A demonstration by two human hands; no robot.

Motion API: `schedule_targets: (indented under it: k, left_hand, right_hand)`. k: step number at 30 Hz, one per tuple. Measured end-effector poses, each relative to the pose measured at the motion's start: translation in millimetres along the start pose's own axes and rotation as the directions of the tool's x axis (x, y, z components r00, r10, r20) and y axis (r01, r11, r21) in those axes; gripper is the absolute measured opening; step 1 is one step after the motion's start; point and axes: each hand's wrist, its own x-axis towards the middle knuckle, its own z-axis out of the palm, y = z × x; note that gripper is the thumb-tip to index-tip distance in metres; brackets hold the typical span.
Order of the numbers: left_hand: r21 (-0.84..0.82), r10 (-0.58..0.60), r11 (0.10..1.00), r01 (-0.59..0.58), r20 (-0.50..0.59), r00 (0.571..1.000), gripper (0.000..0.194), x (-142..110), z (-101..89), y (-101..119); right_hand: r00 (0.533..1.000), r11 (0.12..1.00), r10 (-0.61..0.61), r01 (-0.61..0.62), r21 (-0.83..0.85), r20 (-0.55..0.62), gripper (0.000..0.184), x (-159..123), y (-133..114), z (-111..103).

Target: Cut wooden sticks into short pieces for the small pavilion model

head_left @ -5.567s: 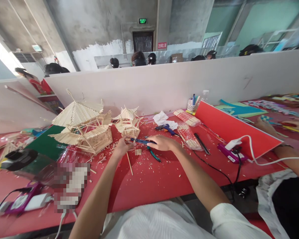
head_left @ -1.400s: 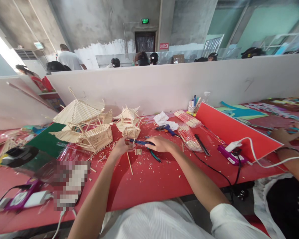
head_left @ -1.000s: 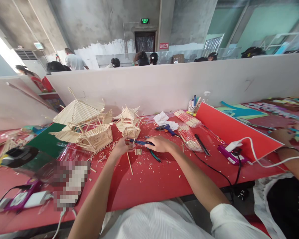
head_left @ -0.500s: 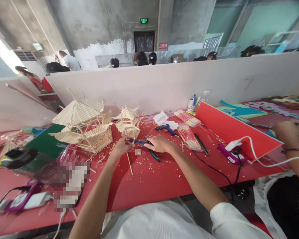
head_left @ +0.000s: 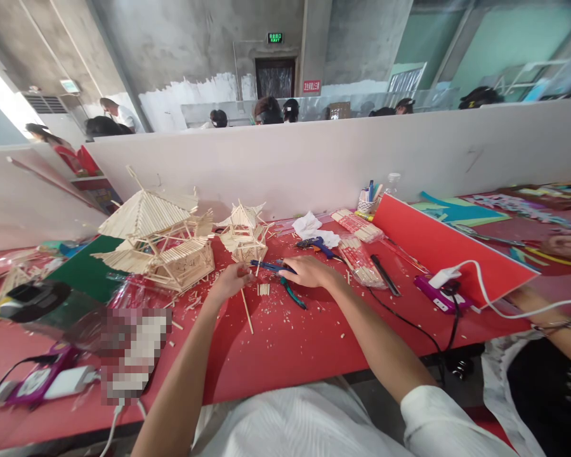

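Observation:
My left hand [head_left: 230, 283] is closed in a pinch, with a short wooden stick [head_left: 258, 266] at its fingertips. My right hand [head_left: 310, 271] grips a slim dark blue tool [head_left: 265, 264], whose exact kind is too small to make out. The tool's left end reaches the short stick. Below the right hand lies a curved teal handle [head_left: 294, 296], partly hidden. A row of short cut sticks [head_left: 263, 289] and a longer stick [head_left: 247, 312] lie on the red tabletop [head_left: 285, 355]. Just beyond my hands stands a small stick-built pavilion [head_left: 245, 235].
At left stands a larger stick pavilion [head_left: 157, 235], near a dark-lidded bottle [head_left: 42, 308]. Toward the right lie a blue glue gun [head_left: 320, 245], packs of sticks [head_left: 361, 261], a black-handled knife [head_left: 385, 276], and a purple power strip [head_left: 440, 293]. A co-worker's arm [head_left: 547, 311] is beyond the red board [head_left: 447, 254].
The blue tool has shifted slightly up, and my right hand has moved a little up and right. My left hand has barely moved. At right, the co-worker's arm has dropped lower.

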Motion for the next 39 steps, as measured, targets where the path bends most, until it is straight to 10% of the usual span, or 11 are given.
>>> schedule_targets:
  k: [6, 16, 24, 39]
  left_hand:
    - [0.31, -0.048, 0.95, 0.037, 0.027, 0.998, 0.011, -5, 2.4, 2]
    - [0.207, -0.095, 0.975, 0.083, 0.049, 0.994, 0.005, -7, 8.1, -5]
    - [0.1, 0.242, 0.967, -0.232, -0.093, 0.966, 0.046, -9, 1.1, 14]
    - [0.196, 0.369, 0.912, -0.36, -0.012, 0.929, 0.03, -9, 8.5, 25]
  right_hand:
    - [0.997, 0.996, -0.079, 0.08, 0.035, -0.018, 0.04, 1, 6, 1]
    - [0.996, 0.995, -0.084, 0.085, 0.045, -0.021, 0.041, 0, 7, 2]
    - [0.998, 0.998, -0.066, 0.066, 0.008, 0.009, 0.043, 1, 10, 1]
    - [1.0, 1.0, -0.013, 0.013, -0.029, -0.024, 0.051, 8, 5, 7]
